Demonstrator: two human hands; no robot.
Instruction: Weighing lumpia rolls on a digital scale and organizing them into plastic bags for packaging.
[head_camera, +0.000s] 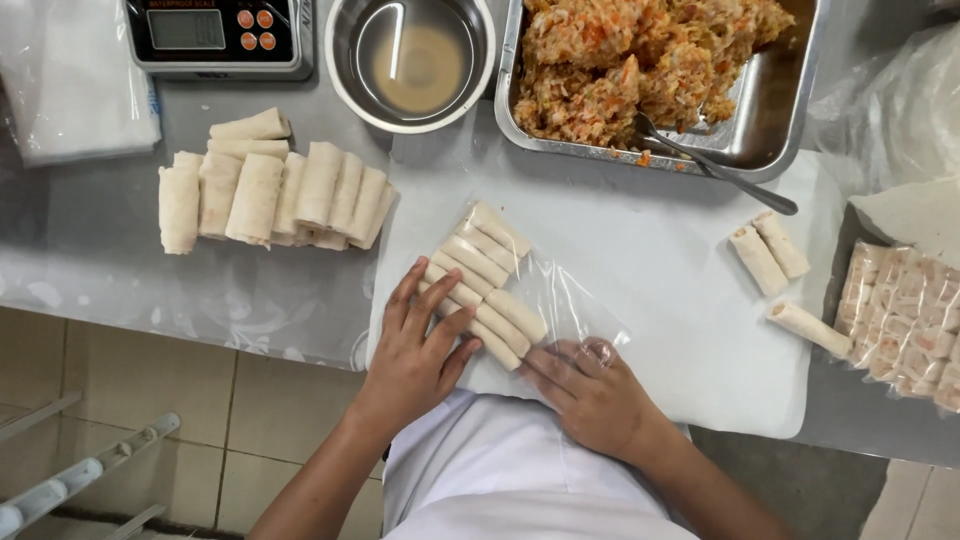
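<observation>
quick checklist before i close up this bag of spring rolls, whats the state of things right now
1. Rolls inside the clear bag: lined up side by side in a neat row, ok.
2. Left hand steadying the row: resting flat on the rolls, ok.
3. Right hand on the bag's open end: pressing the loose plastic down, ok.
4. Bag mouth sealed: cannot tell.
5. White board under the bag: three loose rolls lie at its right side, apart from the bag, ok.
6. Filling tray clear of the bag: ok.
</observation>
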